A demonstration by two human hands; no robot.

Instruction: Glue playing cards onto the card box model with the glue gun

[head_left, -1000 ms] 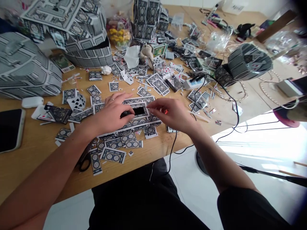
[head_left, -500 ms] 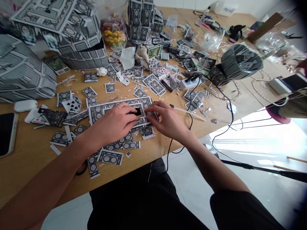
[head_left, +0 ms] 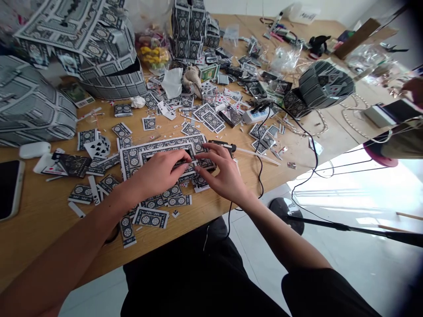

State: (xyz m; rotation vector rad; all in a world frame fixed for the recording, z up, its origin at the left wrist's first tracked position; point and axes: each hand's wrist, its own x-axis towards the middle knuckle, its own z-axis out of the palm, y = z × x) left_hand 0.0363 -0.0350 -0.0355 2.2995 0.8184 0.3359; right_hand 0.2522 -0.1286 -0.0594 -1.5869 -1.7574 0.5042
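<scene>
Head view, card scraps [head_left: 151,217] crowding panel [head_left: 168,144], glue gun [head_left: 229,145]

Head camera looks forward and steeply down over the table [head_left: 35,233], whose near edge climbs rightward in frame. Left hand [head_left: 158,171] and right hand [head_left: 225,177] sit close, mid-frame; lap [head_left: 185,268] fills the bottom, wall [head_left: 228,6] the top, floor [head_left: 257,251] the lower right.
</scene>
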